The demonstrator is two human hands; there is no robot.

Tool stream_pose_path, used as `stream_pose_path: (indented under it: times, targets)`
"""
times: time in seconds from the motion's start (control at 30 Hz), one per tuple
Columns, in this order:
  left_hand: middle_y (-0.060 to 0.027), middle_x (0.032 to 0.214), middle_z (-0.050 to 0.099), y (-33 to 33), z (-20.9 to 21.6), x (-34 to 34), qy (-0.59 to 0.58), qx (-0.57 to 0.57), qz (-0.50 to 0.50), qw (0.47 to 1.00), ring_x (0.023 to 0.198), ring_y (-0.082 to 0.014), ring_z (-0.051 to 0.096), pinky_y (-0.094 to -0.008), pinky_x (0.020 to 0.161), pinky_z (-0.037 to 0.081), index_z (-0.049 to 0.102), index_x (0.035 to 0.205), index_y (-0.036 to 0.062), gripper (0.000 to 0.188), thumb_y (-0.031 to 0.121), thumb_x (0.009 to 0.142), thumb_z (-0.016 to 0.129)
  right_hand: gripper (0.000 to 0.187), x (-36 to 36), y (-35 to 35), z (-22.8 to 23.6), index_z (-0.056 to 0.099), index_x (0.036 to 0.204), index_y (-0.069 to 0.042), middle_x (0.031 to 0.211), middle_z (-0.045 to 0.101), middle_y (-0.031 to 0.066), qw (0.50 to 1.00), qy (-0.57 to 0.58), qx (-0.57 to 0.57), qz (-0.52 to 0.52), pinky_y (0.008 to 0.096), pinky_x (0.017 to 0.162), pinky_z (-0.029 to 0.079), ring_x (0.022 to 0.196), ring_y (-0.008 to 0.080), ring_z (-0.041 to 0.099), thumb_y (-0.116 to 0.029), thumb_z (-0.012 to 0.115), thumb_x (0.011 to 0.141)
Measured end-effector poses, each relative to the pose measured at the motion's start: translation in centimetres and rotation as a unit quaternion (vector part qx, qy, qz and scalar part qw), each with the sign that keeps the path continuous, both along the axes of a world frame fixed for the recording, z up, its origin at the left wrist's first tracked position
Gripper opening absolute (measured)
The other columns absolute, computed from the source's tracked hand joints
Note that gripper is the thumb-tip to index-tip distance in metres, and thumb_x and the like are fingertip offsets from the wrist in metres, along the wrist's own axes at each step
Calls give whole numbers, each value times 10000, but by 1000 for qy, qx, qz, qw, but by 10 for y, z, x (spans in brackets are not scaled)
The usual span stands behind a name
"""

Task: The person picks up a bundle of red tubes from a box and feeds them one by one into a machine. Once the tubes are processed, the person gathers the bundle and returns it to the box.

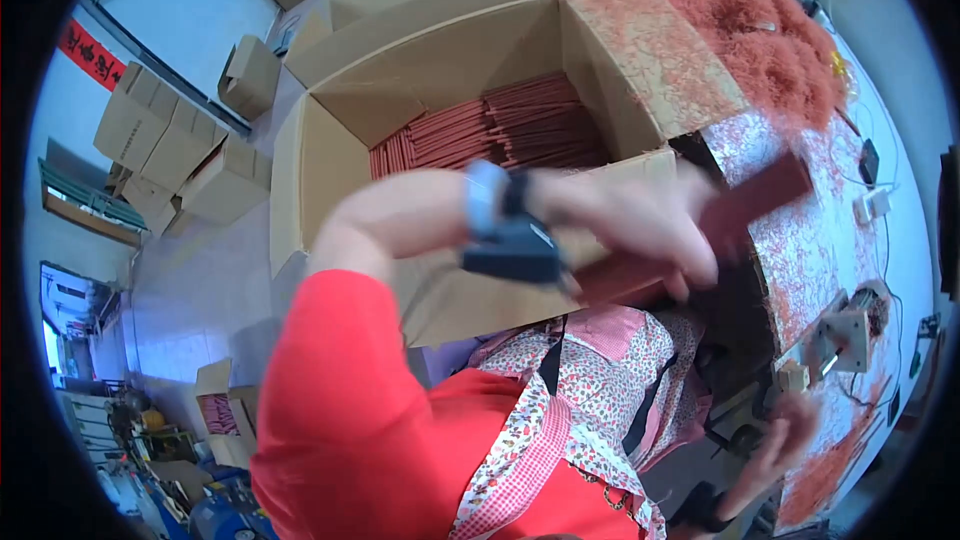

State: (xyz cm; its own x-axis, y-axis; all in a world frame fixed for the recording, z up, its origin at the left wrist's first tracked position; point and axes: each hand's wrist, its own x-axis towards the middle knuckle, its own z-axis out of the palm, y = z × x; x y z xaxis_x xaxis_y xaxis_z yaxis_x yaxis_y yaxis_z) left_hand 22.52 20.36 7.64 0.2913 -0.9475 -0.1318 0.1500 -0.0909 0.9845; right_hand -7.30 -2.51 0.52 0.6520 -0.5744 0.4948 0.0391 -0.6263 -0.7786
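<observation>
My left hand (650, 220) reaches across the front of a large open cardboard box (340, 70), its fingers closed around a long, dark red flat-sided bar (765, 202). Motion blurs both, and I cannot tell whether the bar is one piece or a bundle. Inside the box lie rows of thin dark red sticks (490, 130). At the lower right, my right hand (785, 440) is close to a small wooden block (793, 376) and a pale bench machine (845, 340). Its fingers are too smeared to read.
A white worktable (815, 250) on the right is strewn with reddish shavings, with a big heap of shavings (755, 40) at its far end. Cables and a power adapter (872, 205) lie along it. Cardboard cartons (165, 140) are stacked on the left; a smaller open carton (235, 440) holds reddish sticks.
</observation>
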Motion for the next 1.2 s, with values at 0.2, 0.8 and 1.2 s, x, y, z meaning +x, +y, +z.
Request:
stream_pose_path:
  times: [0.2,0.8,1.2]
  targets:
    - [-88,688,634,-110,-63,-161,75,-121,-244,959,590,-133,596,-293,559,494,597,863,-27,312,138,627,718,425,-2,-12,47,475,1256,3,1101,572,136,989,6,99,111,324,845,448,992,214,549,-285,464,943]
    - [-66,860,640,-192,-80,-147,116,2,-102,988,753,-134,637,-263,681,524,553,975,-1,253,29,765,690,225,-5,51,-71,527,1039,5,748,580,46,966,125,67,-218,247,557,439,620,117,540,-178,410,980]
    - [-98,924,643,-159,-123,-143,343,182,-175,905,841,-190,648,-321,801,526,496,1114,11,365,108,803,661,288,-6,13,-33,425,1195,-33,559,340,-36,776,-138,610,-80,189,376,290,410,49,328,-241,356,1008]
